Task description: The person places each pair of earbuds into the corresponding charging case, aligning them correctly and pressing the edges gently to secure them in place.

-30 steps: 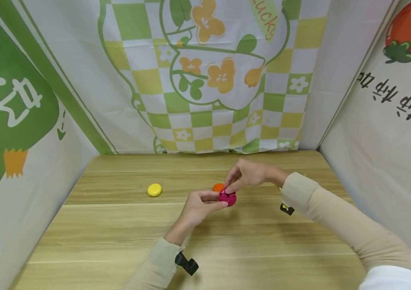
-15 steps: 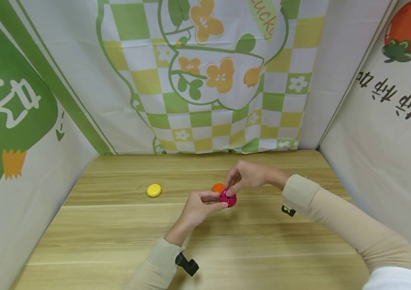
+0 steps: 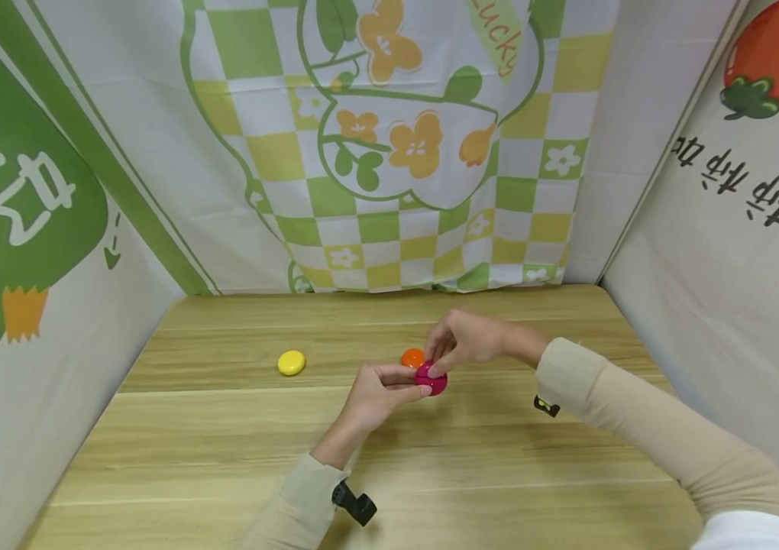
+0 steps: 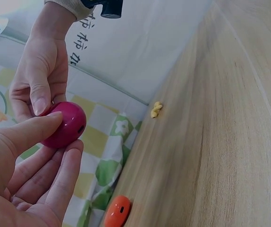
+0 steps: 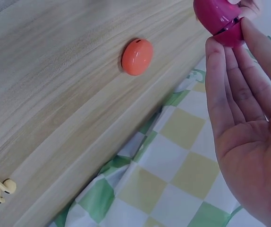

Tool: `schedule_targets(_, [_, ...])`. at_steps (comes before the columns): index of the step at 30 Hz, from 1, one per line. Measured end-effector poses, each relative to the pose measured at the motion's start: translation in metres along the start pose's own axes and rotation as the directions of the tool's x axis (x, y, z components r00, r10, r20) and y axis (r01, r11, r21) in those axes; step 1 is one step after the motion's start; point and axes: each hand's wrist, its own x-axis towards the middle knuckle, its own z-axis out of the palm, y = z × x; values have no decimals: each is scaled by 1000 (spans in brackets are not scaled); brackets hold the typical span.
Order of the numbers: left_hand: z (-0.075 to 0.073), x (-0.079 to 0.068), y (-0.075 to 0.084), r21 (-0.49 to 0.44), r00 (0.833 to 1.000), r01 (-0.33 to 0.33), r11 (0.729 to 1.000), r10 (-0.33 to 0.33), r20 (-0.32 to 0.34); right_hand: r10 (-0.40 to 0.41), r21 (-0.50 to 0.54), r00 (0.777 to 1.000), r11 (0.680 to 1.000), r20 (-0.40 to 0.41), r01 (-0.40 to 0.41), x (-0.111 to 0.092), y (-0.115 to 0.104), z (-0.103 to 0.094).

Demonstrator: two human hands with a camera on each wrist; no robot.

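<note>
A glossy magenta earbud charging case (image 3: 437, 386) is held up over the table between both hands. My left hand (image 3: 370, 397) pinches its lower body between thumb and fingers; the left wrist view shows a small dark slot in the case (image 4: 71, 125). From the far side, my right hand (image 3: 472, 338) pinches the lid with thumb and fingertips. A narrow dark gap between lid and body shows in the right wrist view, so the case (image 5: 215, 16) stands slightly ajar. Whatever is inside it is hidden.
An orange case (image 3: 413, 357) lies on the wooden table (image 3: 224, 443) just behind the hands. Further left lies a yellow case (image 3: 291, 363). Two pale yellow earbuds (image 5: 2, 187) lie on the right side, and printed curtains (image 3: 362, 229) hang around the table.
The magenta case's lid has come down from a wider opening to a thin gap, pressed by the right hand. My left hand has kept its grip almost in place.
</note>
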Motion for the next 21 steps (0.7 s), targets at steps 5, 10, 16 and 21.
schedule_targets(5, [0,1,-2,-3,1000,-1,1000,1,7,-17,-22,1000,1000,-18,16,-1,2,3])
schedule_targets(10, [1,2,-3,-9,1000,0,1000,0,9,-21,-23,1000,1000,-20,20,-3,2,5])
schedule_targets(16, [-1,1,-3,-14,1000,18,1000,-18,-4,-12,-19,1000,1000,-28,11,-6,4,6])
schedule_targets(21, [-4,-1,-3,-12,999,33,999,-33,-29,1,6,999,1000,-41,-1,-11,9,9])
